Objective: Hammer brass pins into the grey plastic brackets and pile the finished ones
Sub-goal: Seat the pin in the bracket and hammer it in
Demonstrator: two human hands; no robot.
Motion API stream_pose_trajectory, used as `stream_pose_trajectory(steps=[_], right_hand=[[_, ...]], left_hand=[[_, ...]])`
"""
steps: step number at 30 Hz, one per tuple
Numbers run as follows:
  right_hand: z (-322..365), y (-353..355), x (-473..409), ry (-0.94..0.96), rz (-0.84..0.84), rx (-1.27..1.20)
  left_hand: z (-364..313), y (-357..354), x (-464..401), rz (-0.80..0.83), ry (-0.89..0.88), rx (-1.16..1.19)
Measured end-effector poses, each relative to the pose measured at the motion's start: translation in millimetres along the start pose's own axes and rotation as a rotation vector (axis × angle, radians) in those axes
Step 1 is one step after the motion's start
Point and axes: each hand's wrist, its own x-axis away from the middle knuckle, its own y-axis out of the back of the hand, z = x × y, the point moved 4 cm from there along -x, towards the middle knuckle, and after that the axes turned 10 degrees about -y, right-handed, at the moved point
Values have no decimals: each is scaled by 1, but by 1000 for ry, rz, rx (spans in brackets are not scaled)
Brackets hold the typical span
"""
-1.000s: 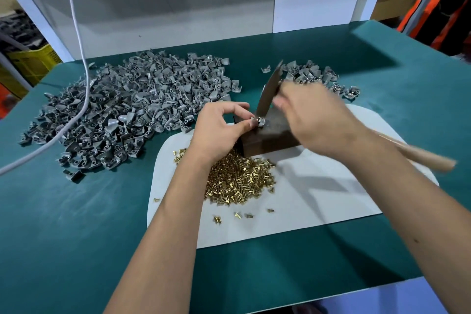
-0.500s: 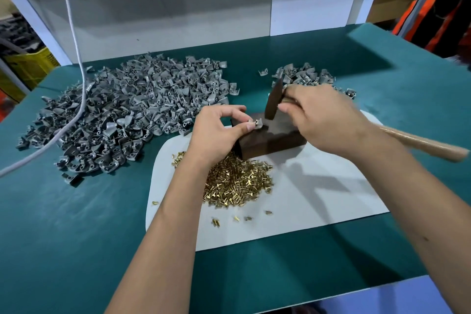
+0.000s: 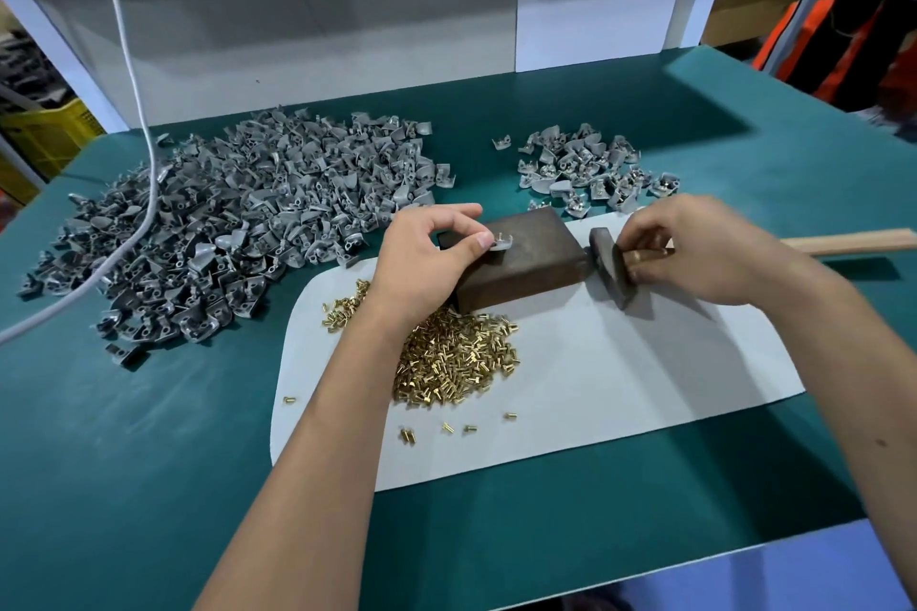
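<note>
My left hand (image 3: 426, 253) pinches a grey plastic bracket (image 3: 502, 242) on top of the dark metal block (image 3: 526, 258). My right hand (image 3: 704, 253) grips the hammer (image 3: 613, 265) close to its head, which rests on the white mat (image 3: 620, 377) to the right of the block; its wooden handle runs off to the right. A heap of brass pins (image 3: 454, 357) lies on the mat in front of the block, partly under my left wrist. A big pile of grey brackets (image 3: 238, 218) sits at the left, a smaller pile of brackets (image 3: 585, 169) behind the block.
A white cable (image 3: 144, 114) hangs down across the big pile and runs off to the left. The green table (image 3: 149, 461) ends at a white back panel (image 3: 317, 35). A few stray pins (image 3: 446, 429) lie near the mat's front edge.
The hammer has swung down from above the block to the mat at its right. My left hand still holds the bracket on the block.
</note>
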Motion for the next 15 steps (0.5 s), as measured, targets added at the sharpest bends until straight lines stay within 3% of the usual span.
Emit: stream_pose_trajectory(steps=[4, 9, 15], right_hand=[[14, -2, 0, 27, -36, 90], [64, -5, 12, 241, -308, -21], [97, -21, 2, 395, -231, -20]], left_hand=[[-2, -2, 1, 2, -7, 2], [-5, -6, 1, -3, -17, 28], [-7, -4, 2, -42, -32, 108]])
